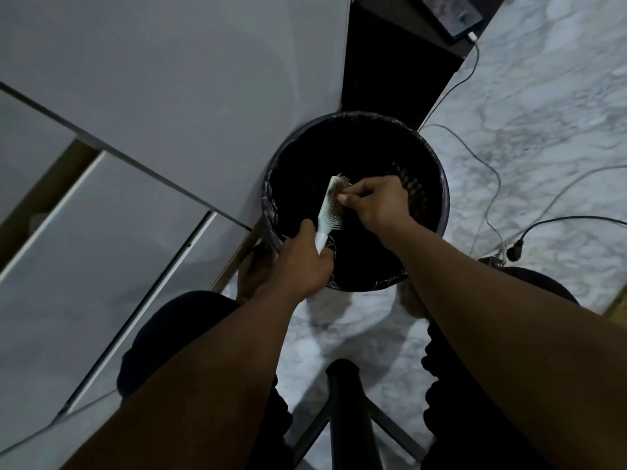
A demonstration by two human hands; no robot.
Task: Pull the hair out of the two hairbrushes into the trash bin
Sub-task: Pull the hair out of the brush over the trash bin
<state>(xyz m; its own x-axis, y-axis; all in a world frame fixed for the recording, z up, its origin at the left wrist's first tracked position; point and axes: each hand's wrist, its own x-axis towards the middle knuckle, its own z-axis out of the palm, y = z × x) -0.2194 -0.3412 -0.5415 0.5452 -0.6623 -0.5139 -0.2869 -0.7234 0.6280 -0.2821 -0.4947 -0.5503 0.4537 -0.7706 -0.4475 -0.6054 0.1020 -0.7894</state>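
Observation:
A pale mint hairbrush [327, 208] with a white handle hangs over the mouth of a round black trash bin [437, 184] lined with a dark bag. My left hand [303, 259] grips the handle at the bin's near-left rim. My right hand [376, 198] is over the bristles, thumb and fingers pinched on a brownish tuft of hair [336, 196] caught among them. Only one hairbrush is in view. The inside of the bin is too dark to read.
White cabinet fronts [152, 96] stand close on the left, touching the bin. Marble floor [543, 113] spreads to the right with cables [488, 171] and a plug [515, 250]. A phone [451, 11] charges at the top. A black stool leg [349, 418] stands between my knees.

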